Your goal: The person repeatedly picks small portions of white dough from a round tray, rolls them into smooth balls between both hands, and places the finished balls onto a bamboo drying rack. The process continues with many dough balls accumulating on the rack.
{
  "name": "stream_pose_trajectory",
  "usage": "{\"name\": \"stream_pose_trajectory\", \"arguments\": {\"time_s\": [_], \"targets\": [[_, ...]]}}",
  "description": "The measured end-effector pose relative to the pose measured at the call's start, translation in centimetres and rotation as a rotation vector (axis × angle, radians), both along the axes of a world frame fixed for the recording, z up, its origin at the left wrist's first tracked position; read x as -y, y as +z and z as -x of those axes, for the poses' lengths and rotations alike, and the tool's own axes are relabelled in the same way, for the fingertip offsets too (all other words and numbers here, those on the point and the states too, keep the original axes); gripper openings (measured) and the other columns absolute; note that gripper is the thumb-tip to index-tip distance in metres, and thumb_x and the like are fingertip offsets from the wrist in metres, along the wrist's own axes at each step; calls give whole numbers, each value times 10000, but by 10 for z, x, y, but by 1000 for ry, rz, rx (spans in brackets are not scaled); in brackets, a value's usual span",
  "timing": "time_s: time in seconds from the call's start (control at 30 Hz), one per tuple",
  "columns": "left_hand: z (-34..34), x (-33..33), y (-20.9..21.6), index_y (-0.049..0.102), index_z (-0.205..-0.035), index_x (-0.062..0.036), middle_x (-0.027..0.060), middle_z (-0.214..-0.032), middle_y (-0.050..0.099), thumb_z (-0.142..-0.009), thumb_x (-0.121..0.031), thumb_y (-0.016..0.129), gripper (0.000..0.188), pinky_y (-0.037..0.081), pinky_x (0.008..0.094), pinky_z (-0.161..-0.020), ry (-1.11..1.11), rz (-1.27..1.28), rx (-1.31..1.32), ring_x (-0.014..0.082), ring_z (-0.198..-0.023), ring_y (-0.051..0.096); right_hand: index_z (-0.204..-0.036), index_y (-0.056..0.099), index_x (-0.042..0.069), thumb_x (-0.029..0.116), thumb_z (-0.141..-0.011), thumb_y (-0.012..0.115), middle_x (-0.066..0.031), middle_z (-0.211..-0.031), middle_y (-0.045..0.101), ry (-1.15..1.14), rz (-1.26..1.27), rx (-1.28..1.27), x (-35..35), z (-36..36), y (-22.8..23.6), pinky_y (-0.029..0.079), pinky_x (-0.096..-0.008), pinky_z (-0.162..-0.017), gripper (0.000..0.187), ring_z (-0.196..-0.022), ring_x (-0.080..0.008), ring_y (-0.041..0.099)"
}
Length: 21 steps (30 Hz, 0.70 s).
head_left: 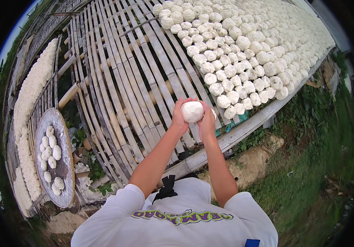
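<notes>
A smooth, white, dough-like ball [192, 112] is cupped between my two hands, above the near edge of the bamboo rack [144, 88]. My left hand [178, 118] wraps its left side, while my right hand [206, 124] closes round the right side. Fingers of both hands curl over its far side, so that part is hidden. A bit of another white thing shows just right of my right hand; I cannot tell whether it is held or lies on the slats. Close beyond my hands, rows of rougher white balls [232, 97] cover the right part of the rack.
A round woven tray [70, 175] at the left holds several white lumps. More white pieces [28, 107] lie along a farther rack on the left. Gaps run between the slats. A thick bamboo pole [243, 129] edges the rack; grass [292, 177] grows at the right.
</notes>
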<state>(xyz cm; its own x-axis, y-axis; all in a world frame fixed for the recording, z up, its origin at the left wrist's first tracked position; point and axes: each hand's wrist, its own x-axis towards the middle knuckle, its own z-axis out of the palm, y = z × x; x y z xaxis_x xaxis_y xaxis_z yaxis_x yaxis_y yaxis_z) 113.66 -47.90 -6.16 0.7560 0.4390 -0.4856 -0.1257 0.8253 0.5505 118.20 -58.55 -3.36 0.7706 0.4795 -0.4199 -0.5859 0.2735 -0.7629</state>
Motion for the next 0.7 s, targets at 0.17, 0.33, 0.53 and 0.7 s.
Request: {"name": "stream_pose_trajectory", "arguments": {"time_s": [0.17,0.33,0.53,0.7], "targets": [[-73,-13,-61,628,-1279,-19,117,-1265,654,-1044,-399,531,457,422,360,-1037,2,-159,-309,207,-1172,596,-1393,568,30,428,-1040,391,-94,-1297,635,181,335,120,-16,-98,-59,487,-382,-960,560,-1167,-213,602],[-89,2,-96,585,-1368,16,147,-1348,624,-1055,-366,506,499,401,364,-1095,39,-517,-398,252,-1261,570,-1382,589,16,376,-1048,371,-97,-1279,645,221,581,296,-24,-126,-116,481,-351,-889,537,-1107,-193,597],[-73,10,-89,444,-1496,29,247,-1550,435,-1066,-337,492,567,384,431,-1151,-141,-1340,-804,347,-1374,504,-1351,624,2,362,-1040,476,-87,-1191,669,349,682,279,0,-129,-97,482,-319,-875,498,-1045,-168,601],[-5,-11,-56,418,-1522,-15,190,-1543,424,-1072,-282,504,531,398,431,-1145,-28,-876,-415,325,-1405,467,-1292,654,-66,273,-1030,535,-161,-1182,723,173,678,381,49,-88,-51,489,-297,-941,445,-1086,-207,668]]}}
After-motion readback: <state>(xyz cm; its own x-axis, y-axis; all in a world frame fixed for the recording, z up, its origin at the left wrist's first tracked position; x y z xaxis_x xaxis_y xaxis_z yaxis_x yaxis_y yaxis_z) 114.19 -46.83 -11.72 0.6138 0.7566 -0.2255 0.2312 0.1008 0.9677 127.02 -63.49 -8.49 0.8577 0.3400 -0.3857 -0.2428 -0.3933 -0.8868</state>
